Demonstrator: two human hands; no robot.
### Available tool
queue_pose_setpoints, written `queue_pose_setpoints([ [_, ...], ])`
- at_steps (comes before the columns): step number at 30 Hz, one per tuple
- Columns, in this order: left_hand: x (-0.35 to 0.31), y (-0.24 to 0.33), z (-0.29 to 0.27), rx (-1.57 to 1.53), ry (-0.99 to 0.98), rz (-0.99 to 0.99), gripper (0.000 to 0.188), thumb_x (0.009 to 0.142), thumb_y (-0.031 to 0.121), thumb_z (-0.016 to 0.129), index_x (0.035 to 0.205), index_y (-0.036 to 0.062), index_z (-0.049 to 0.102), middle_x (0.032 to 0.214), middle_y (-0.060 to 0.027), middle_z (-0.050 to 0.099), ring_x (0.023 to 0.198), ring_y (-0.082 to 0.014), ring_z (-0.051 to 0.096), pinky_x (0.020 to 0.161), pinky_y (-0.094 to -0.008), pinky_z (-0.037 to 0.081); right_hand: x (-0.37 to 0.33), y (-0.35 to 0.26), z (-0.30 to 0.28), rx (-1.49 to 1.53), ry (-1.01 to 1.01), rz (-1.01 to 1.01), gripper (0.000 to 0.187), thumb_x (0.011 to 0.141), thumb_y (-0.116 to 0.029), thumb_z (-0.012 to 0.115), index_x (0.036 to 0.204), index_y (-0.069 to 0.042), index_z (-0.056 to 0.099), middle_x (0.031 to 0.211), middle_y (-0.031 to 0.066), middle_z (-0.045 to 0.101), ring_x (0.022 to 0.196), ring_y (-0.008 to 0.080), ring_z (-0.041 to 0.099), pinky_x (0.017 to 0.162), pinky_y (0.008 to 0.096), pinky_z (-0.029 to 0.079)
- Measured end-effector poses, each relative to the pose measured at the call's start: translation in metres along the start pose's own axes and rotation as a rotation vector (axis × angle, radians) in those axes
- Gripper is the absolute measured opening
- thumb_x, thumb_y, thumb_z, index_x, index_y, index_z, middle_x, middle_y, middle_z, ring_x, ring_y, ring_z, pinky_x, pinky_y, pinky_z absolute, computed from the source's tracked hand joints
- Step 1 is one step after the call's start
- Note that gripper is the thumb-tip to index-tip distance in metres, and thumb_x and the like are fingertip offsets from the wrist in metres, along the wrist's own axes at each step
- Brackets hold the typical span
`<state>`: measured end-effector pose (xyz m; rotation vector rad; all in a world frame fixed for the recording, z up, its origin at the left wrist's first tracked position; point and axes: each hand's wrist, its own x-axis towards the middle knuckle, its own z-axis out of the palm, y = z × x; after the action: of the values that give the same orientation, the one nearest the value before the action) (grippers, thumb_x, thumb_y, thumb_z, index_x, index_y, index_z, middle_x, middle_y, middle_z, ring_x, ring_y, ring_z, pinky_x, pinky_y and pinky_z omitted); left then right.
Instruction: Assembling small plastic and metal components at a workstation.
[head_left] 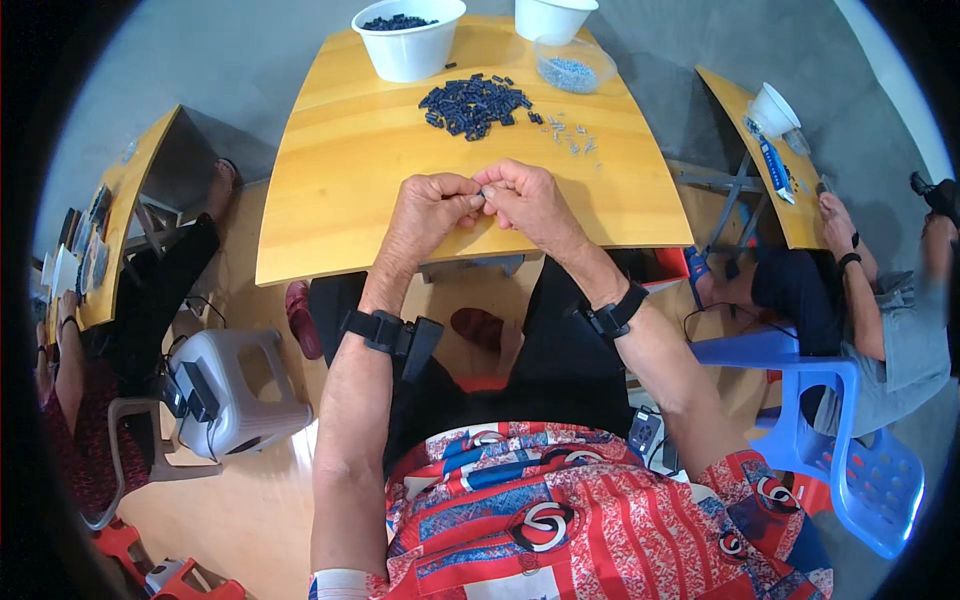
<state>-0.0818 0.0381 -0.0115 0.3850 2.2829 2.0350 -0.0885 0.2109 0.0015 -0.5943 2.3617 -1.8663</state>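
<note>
My left hand (428,210) and my right hand (530,200) meet over the near edge of the yellow surface (340,180), fingertips pressed together. Both hands are curled nearly closed, and between the thumbs and forefingers I pinch a small pale part (487,193); it is too tiny and too covered by my fingers to tell its shape, or which hand has the firmer hold. My wrists hang just past the near edge, each with a black strap.

Beyond my hands, toward the far edge, lies a loose heap of small dark blue pieces (475,104), spread flat on the surface. Just right of it is a thin scatter of little silvery bits (573,137), apart from the heap. At the far edge stand three containers: a white bowl (408,40) filled with dark pieces toward the left far corner, a second white bowl (553,17) further right, and a clear shallow dish (575,65) holding greyish bits, just in front of that second bowl.

Other people sit at neighbouring tables to both sides, and a grey stool (235,390) stands on the floor to my left.
</note>
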Motion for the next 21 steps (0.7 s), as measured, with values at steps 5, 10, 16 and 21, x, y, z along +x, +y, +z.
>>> queue_pose_setpoints([
  [5, 0.001, 0.002, 0.001, -0.019, 0.011, -0.038, 0.008, 0.084, 0.003, 0.065, 0.088, -0.0023, 0.070, 0.073, -0.0045, 0.068, 0.061, -0.0070, 0.059, 0.059, -0.0212, 0.050, 0.010, -0.009, -0.008, -0.022, -0.079, 0.115, 0.016, 0.088, -0.009, 0.055, 0.099, 0.000, 0.063, 0.070, 0.0021, 0.061, 0.054, 0.0047, 0.052, 0.048, 0.0195, 0.044],
  [10, 0.000, -0.002, 0.002, -0.042, 0.027, -0.001, 0.008, 0.084, 0.003, 0.065, 0.088, -0.0023, 0.070, 0.072, -0.0032, 0.067, 0.060, -0.0064, 0.058, 0.058, -0.0209, 0.049, 0.003, -0.003, 0.002, -0.002, -0.041, 0.085, 0.017, 0.090, -0.009, 0.055, 0.102, -0.001, 0.063, 0.072, 0.0001, 0.060, 0.054, 0.0032, 0.050, 0.048, 0.0180, 0.042],
  [16, -0.001, -0.004, 0.003, -0.124, 0.072, -0.018, 0.012, 0.086, 0.005, 0.065, 0.094, -0.0025, 0.069, 0.077, -0.0044, 0.067, 0.065, -0.0076, 0.059, 0.063, -0.0209, 0.050, -0.002, 0.003, 0.000, 0.055, 0.086, 0.082, 0.018, 0.092, -0.010, 0.054, 0.104, 0.000, 0.063, 0.076, 0.0003, 0.061, 0.055, 0.0030, 0.051, 0.048, 0.0168, 0.042],
  [21, 0.000, -0.004, 0.003, -0.168, 0.166, -0.012, 0.011, 0.084, 0.004, 0.066, 0.091, -0.0037, 0.069, 0.069, -0.0042, 0.065, 0.060, -0.0073, 0.058, 0.059, -0.0210, 0.049, 0.009, 0.000, -0.009, 0.216, 0.093, 0.165, 0.020, 0.091, -0.010, 0.055, 0.105, 0.001, 0.063, 0.079, 0.0023, 0.062, 0.057, 0.0044, 0.054, 0.047, 0.0180, 0.043],
])
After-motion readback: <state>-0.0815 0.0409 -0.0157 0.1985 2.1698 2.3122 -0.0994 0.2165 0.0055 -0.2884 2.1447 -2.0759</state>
